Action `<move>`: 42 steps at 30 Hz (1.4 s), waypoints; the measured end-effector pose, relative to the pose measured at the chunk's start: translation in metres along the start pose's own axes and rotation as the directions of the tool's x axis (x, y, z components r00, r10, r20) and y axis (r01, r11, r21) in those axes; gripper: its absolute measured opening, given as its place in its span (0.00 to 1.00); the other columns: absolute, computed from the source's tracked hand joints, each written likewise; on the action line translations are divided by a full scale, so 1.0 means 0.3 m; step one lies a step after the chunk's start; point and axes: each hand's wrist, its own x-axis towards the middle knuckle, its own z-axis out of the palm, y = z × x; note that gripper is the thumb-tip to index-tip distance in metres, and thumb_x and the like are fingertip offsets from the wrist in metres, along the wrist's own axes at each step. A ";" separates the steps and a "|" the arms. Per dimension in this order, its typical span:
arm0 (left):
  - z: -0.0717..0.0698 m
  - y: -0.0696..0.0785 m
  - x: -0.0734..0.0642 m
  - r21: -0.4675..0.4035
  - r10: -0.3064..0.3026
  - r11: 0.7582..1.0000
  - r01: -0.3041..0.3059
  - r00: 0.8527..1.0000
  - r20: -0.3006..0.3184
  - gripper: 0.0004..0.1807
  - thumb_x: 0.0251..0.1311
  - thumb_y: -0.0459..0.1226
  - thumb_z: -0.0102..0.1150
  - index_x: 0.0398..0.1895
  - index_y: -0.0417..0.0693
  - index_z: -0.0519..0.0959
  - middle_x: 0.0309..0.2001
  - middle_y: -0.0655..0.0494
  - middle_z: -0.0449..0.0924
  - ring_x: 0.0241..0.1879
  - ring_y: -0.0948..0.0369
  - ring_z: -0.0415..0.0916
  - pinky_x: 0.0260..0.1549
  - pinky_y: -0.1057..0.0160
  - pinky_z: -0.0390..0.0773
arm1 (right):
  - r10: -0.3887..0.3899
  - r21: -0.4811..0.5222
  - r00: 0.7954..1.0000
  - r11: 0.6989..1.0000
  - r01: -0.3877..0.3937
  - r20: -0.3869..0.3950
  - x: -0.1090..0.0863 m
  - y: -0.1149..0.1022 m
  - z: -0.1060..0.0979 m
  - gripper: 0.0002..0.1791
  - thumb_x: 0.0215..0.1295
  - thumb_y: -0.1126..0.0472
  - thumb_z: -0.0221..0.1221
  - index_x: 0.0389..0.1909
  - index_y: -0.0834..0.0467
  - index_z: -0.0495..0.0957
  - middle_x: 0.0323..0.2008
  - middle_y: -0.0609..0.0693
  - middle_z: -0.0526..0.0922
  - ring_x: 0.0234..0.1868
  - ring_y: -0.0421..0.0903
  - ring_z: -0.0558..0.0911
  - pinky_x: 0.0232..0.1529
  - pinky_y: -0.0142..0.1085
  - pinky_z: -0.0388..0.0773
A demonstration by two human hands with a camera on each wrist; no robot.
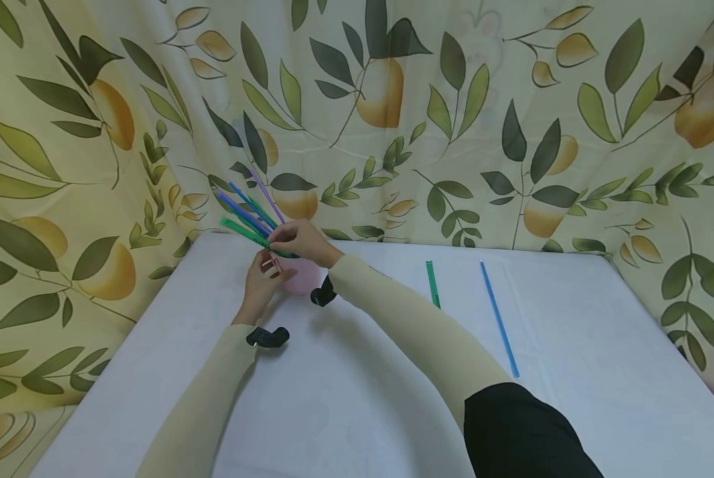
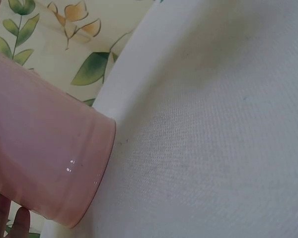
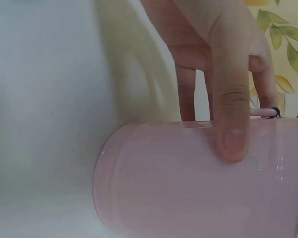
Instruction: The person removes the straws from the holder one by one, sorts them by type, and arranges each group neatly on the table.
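Observation:
On the left of the table a pink cup-like container [image 3: 188, 183] with a thin side handle stands with a bundle of long thin green, blue and purple sticks [image 1: 252, 216] fanned out over its rim. My left hand [image 1: 259, 287] grips its side, the thumb laid along the wall in the right wrist view. At the container's top, my right hand [image 1: 304, 243] pinches among the sticks, seemingly on a green one; its fingertips partly hide the rim. The left wrist view shows the container's lower wall [image 2: 54, 144] and a few fingertips [image 2: 21, 223].
A green stick [image 1: 432, 282] and a longer blue stick [image 1: 499, 318] lie apart on the white tabletop [image 1: 584, 358], right of centre; my right forearm passes close in front of the green one. A leaf-and-fruit patterned curtain [image 1: 452, 166] hangs behind and on the left.

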 end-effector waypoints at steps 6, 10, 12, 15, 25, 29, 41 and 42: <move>-0.002 0.007 0.002 0.012 0.004 1.000 -0.004 1.000 -0.002 0.40 0.53 0.39 0.66 0.68 0.49 0.57 0.68 0.48 0.59 0.68 0.50 0.58 0.65 0.52 0.68 | -0.008 -0.048 0.999 0.999 0.011 0.049 -0.004 -0.014 0.003 0.11 0.59 0.68 0.61 0.43 0.66 0.81 0.43 0.60 0.84 0.41 0.44 0.81 0.45 0.26 0.80; -0.004 0.011 0.006 0.001 -0.002 1.000 0.002 1.000 0.002 0.41 0.54 0.38 0.66 0.69 0.48 0.55 0.69 0.48 0.58 0.68 0.50 0.58 0.66 0.52 0.67 | 0.007 -0.046 0.999 0.999 -0.005 0.053 -0.001 -0.021 -0.002 0.12 0.59 0.68 0.61 0.44 0.66 0.80 0.44 0.60 0.84 0.42 0.44 0.81 0.46 0.26 0.79; -0.003 0.011 0.009 -0.001 -0.009 1.000 0.009 1.000 0.005 0.42 0.54 0.38 0.66 0.70 0.48 0.55 0.69 0.48 0.57 0.68 0.51 0.57 0.66 0.52 0.67 | 0.009 -0.055 0.999 0.998 -0.006 0.040 0.002 -0.024 -0.008 0.12 0.59 0.67 0.62 0.44 0.65 0.81 0.44 0.59 0.84 0.42 0.43 0.81 0.46 0.26 0.78; -0.004 0.009 0.011 -0.005 -0.007 1.000 0.007 1.000 0.013 0.42 0.54 0.38 0.66 0.70 0.48 0.54 0.70 0.48 0.57 0.68 0.50 0.57 0.66 0.52 0.67 | 0.002 -0.061 1.000 0.998 -0.001 0.009 0.007 -0.032 -0.020 0.13 0.58 0.66 0.63 0.44 0.64 0.81 0.43 0.58 0.84 0.42 0.43 0.81 0.47 0.26 0.78; 0.003 -0.002 0.006 -0.011 0.000 1.000 0.000 1.000 0.002 0.42 0.53 0.37 0.66 0.70 0.48 0.55 0.69 0.48 0.58 0.66 0.50 0.59 0.65 0.52 0.68 | -0.037 0.002 0.995 0.999 0.038 -0.090 0.019 -0.128 -0.092 0.14 0.57 0.64 0.64 0.44 0.64 0.81 0.38 0.56 0.85 0.40 0.46 0.83 0.44 0.29 0.81; 0.005 -0.005 0.005 -0.008 -0.009 1.000 0.009 1.000 -0.011 0.42 0.52 0.37 0.67 0.69 0.48 0.56 0.69 0.48 0.59 0.66 0.51 0.60 0.65 0.52 0.68 | -0.010 0.111 0.993 0.994 0.023 -0.119 0.022 -0.173 -0.128 0.14 0.58 0.64 0.64 0.45 0.64 0.81 0.33 0.50 0.83 0.37 0.44 0.80 0.41 0.29 0.81; 0.005 -0.002 0.000 -0.011 0.008 1.000 -0.008 1.000 -0.003 0.43 0.52 0.37 0.67 0.70 0.46 0.56 0.68 0.47 0.60 0.66 0.50 0.61 0.65 0.52 0.69 | 0.001 0.305 0.979 0.950 0.062 -0.202 -0.031 -0.242 -0.231 0.14 0.59 0.67 0.61 0.46 0.67 0.78 0.29 0.44 0.83 0.35 0.40 0.82 0.51 0.43 0.82; 0.004 -0.001 0.001 -0.015 0.013 1.000 -0.013 1.000 -0.002 0.43 0.52 0.37 0.67 0.70 0.46 0.56 0.68 0.46 0.60 0.66 0.50 0.61 0.65 0.52 0.69 | 0.009 0.309 0.978 0.949 0.056 -0.208 -0.041 -0.243 -0.241 0.14 0.60 0.67 0.61 0.46 0.67 0.79 0.29 0.45 0.83 0.36 0.41 0.82 0.53 0.44 0.81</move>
